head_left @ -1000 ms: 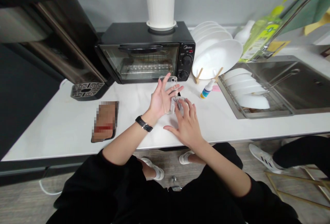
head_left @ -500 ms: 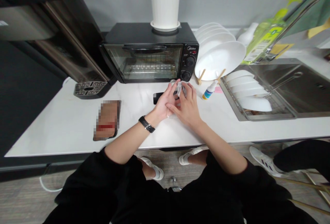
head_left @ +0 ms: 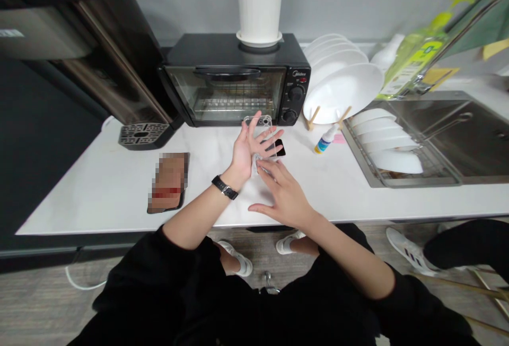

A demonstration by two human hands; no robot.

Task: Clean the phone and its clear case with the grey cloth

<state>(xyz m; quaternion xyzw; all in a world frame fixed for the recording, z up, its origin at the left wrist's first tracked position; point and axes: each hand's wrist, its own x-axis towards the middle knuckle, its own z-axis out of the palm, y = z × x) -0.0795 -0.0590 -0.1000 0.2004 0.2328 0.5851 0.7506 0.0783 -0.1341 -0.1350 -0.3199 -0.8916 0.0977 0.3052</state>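
Observation:
A clear phone case (head_left: 267, 121) lies along my left hand (head_left: 248, 149), which is palm up with its fingers spread and visible through the plastic. My right hand (head_left: 284, 197) has its fingertips on a thin, crumpled whitish wipe (head_left: 255, 164) at the near end of the case, its thumb held apart. Partly hidden behind my left fingers, a flat black object (head_left: 281, 147) lies on the counter. To the right stands a small spray bottle (head_left: 325, 140) with a blue and yellow label.
A toaster oven (head_left: 234, 94) stands behind my hands, beside a coffee-machine-like appliance (head_left: 139, 135). On the white counter (head_left: 95, 187) lies a phone (head_left: 169, 181), its screen blurred. White plates (head_left: 344, 91) stand in a rack left of the sink (head_left: 477, 123). Another person's shoe (head_left: 411, 250) shows below.
My left fingers have spread apart, baring the clear case. My right hand has slid toward me with the wipe, from the case's far end to its near end.

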